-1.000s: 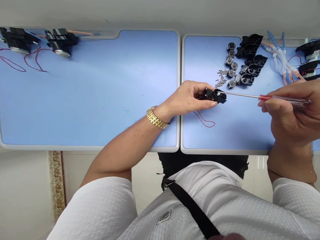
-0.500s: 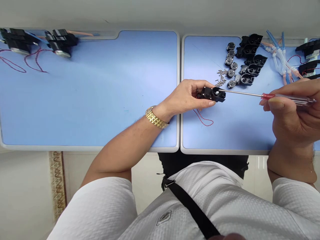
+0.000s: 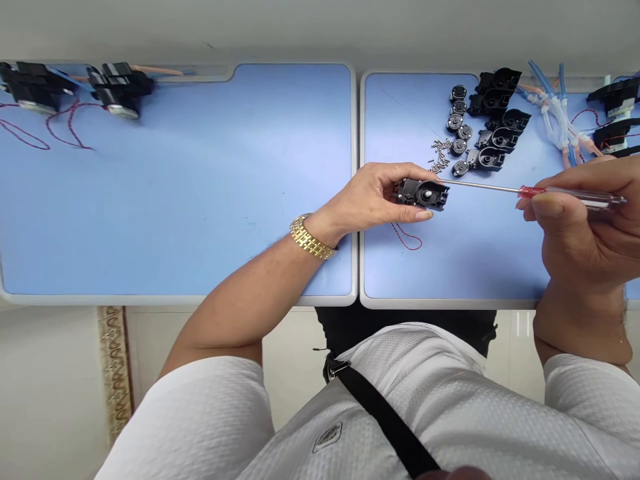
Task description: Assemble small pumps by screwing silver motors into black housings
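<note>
Between thumb and fingers, my left hand (image 3: pixel 373 197) grips a small black plastic housing (image 3: pixel 425 193) with a white shaft in its round recess. A red twisted wire (image 3: pixel 410 240) loops below it on the table. My right hand (image 3: pixel 587 223) is closed around the clear handle of a screwdriver (image 3: pixel 493 187) with a red collar. The screwdriver's tip is at the housing's upper edge, by my left index finger; whether it touches a screw I cannot tell. Just beyond lie several loose screws (image 3: pixel 440 157).
Several round black parts (image 3: pixel 455 122) stand in a column beside several black housings (image 3: pixel 503 140). Clear and blue tubing (image 3: pixel 557 117) lies right of them. Black assemblies with wires sit at the far right (image 3: pixel 617 110) and far left (image 3: pixel 120 87). A seam divides the blue tabletops (image 3: pixel 200 187).
The housing has tilted in my left hand, so its round recess and white shaft face up more. The screwdriver's tip has moved from the recess to the upper edge.
</note>
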`<move>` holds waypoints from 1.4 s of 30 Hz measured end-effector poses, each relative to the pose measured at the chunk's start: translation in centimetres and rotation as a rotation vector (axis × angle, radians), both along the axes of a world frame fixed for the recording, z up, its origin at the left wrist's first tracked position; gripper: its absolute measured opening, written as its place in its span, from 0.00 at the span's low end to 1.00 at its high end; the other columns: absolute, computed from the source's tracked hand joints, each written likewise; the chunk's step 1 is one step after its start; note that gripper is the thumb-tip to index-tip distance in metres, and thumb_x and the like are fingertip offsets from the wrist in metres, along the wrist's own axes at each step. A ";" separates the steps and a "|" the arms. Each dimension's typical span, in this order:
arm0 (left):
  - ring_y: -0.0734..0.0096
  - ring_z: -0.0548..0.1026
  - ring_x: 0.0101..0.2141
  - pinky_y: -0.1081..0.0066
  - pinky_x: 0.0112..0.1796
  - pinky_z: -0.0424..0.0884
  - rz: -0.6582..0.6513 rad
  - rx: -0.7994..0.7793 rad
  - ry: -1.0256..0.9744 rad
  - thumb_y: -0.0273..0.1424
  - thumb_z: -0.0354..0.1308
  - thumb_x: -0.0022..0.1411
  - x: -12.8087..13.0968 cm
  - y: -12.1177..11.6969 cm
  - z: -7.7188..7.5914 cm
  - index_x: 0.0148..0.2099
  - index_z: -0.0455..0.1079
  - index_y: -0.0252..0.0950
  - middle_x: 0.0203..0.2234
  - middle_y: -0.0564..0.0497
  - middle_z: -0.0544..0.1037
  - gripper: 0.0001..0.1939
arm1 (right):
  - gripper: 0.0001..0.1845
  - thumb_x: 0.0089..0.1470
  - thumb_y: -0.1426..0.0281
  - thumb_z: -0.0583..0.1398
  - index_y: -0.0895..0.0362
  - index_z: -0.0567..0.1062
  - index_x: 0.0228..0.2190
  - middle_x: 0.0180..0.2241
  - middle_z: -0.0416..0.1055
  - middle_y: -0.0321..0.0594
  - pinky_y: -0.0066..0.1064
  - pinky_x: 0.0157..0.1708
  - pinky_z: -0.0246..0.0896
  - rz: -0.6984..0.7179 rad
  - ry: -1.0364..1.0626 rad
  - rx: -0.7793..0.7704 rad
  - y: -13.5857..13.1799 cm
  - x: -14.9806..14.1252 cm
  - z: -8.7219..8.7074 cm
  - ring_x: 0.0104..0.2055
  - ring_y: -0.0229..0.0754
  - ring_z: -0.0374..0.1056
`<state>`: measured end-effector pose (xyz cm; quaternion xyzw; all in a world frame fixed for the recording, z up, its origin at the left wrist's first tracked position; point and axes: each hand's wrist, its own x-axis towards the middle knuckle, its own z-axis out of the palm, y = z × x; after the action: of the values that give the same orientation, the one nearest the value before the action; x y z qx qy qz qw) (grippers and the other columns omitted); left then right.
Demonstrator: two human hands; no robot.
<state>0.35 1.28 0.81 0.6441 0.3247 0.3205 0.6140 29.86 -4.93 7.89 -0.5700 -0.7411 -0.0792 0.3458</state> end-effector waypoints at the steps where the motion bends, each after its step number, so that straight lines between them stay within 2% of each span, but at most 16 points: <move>1: 0.60 0.89 0.48 0.64 0.47 0.88 -0.007 0.007 -0.006 0.56 0.87 0.57 0.0 0.0 -0.1 0.56 0.90 0.42 0.49 0.46 0.90 0.33 | 0.40 0.76 0.32 0.56 0.48 0.89 0.34 0.26 0.83 0.37 0.41 0.27 0.59 0.000 0.029 0.070 0.1 -0.2 -0.1 0.25 0.44 0.76; 3: 0.60 0.89 0.50 0.64 0.48 0.88 -0.019 0.017 -0.014 0.56 0.87 0.57 0.1 0.0 -0.2 0.56 0.90 0.43 0.50 0.46 0.90 0.32 | 0.35 0.76 0.37 0.62 0.50 0.89 0.32 0.23 0.82 0.35 0.38 0.24 0.54 0.049 0.094 0.202 0.2 -0.5 -0.3 0.22 0.41 0.72; 5: 0.60 0.88 0.51 0.65 0.47 0.88 -0.031 0.021 -0.020 0.56 0.87 0.57 0.1 -0.1 -0.3 0.56 0.90 0.44 0.51 0.46 0.90 0.32 | 0.32 0.76 0.40 0.64 0.50 0.89 0.32 0.22 0.82 0.34 0.37 0.23 0.51 0.085 0.114 0.232 0.2 -0.7 -0.3 0.21 0.39 0.71; 10: 0.62 0.87 0.49 0.67 0.43 0.88 -0.056 0.039 -0.051 0.53 0.86 0.61 0.0 -0.2 -0.5 0.58 0.90 0.44 0.50 0.46 0.88 0.30 | 0.39 0.78 0.35 0.56 0.50 0.91 0.37 0.28 0.85 0.39 0.42 0.28 0.62 0.006 0.014 0.071 -0.4 -0.4 0.1 0.27 0.45 0.79; 16: 0.62 0.87 0.48 0.67 0.44 0.90 -0.093 0.085 -0.082 0.51 0.85 0.63 -0.1 0.0 -1.0 0.59 0.91 0.46 0.50 0.47 0.88 0.27 | 0.30 0.76 0.42 0.62 0.49 0.92 0.38 0.28 0.86 0.40 0.44 0.26 0.55 0.078 0.087 0.081 -0.5 -0.3 0.1 0.26 0.49 0.77; 24: 0.61 0.88 0.48 0.64 0.44 0.91 -0.080 0.085 -0.050 0.53 0.84 0.64 -0.1 -0.1 -0.8 0.59 0.90 0.47 0.51 0.47 0.88 0.27 | 0.27 0.76 0.45 0.63 0.49 0.92 0.38 0.27 0.84 0.39 0.44 0.25 0.54 0.079 0.085 0.088 -0.4 -0.4 0.3 0.24 0.48 0.75; 27: 0.61 0.88 0.48 0.64 0.44 0.91 -0.083 0.081 -0.055 0.52 0.84 0.65 -0.1 -0.2 -0.8 0.59 0.90 0.48 0.51 0.47 0.88 0.26 | 0.25 0.76 0.45 0.63 0.47 0.91 0.38 0.25 0.81 0.37 0.44 0.24 0.57 0.086 0.085 0.105 -0.4 -0.4 0.3 0.23 0.47 0.74; 31: 0.61 0.88 0.49 0.64 0.47 0.90 -0.073 0.113 -0.040 0.47 0.84 0.65 -0.2 0.0 -0.8 0.59 0.91 0.48 0.51 0.48 0.89 0.23 | 0.17 0.75 0.49 0.67 0.44 0.90 0.41 0.28 0.83 0.35 0.46 0.27 0.68 0.125 0.107 0.127 -0.2 -0.4 0.0 0.26 0.48 0.78; 35: 0.59 0.89 0.52 0.63 0.51 0.89 -0.066 0.097 0.039 0.45 0.84 0.64 -0.2 -0.1 -0.3 0.59 0.90 0.45 0.53 0.47 0.91 0.24 | 0.07 0.71 0.60 0.74 0.48 0.89 0.45 0.36 0.90 0.31 0.38 0.25 0.67 0.231 0.154 0.223 0.6 -0.5 -0.3 0.28 0.43 0.82; 38: 0.61 0.90 0.49 0.66 0.51 0.88 -0.105 0.079 0.117 0.39 0.80 0.65 -0.1 -0.6 0.4 0.60 0.90 0.41 0.50 0.47 0.93 0.22 | 0.06 0.70 0.67 0.74 0.51 0.87 0.47 0.38 0.91 0.28 0.31 0.28 0.72 0.279 0.110 0.264 1.2 -0.6 -0.3 0.31 0.38 0.83; 40: 0.62 0.91 0.47 0.67 0.51 0.86 -0.141 0.112 0.172 0.36 0.79 0.65 -0.1 -0.8 0.9 0.58 0.91 0.40 0.48 0.48 0.93 0.20 | 0.06 0.69 0.70 0.73 0.52 0.86 0.47 0.39 0.91 0.29 0.30 0.30 0.74 0.269 0.060 0.256 1.4 -0.6 -0.2 0.31 0.36 0.83; 42: 0.63 0.91 0.47 0.68 0.51 0.85 -0.167 0.139 0.223 0.37 0.79 0.64 0.0 -1.0 1.2 0.58 0.91 0.40 0.47 0.49 0.94 0.20 | 0.07 0.69 0.73 0.72 0.52 0.85 0.48 0.40 0.91 0.30 0.30 0.31 0.75 0.250 0.017 0.231 1.5 -0.6 -0.2 0.32 0.37 0.83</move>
<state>0.30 0.31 2.04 0.7413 0.3134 0.2166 0.5526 29.29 -3.47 7.74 -0.4304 -0.7894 -0.1153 0.4222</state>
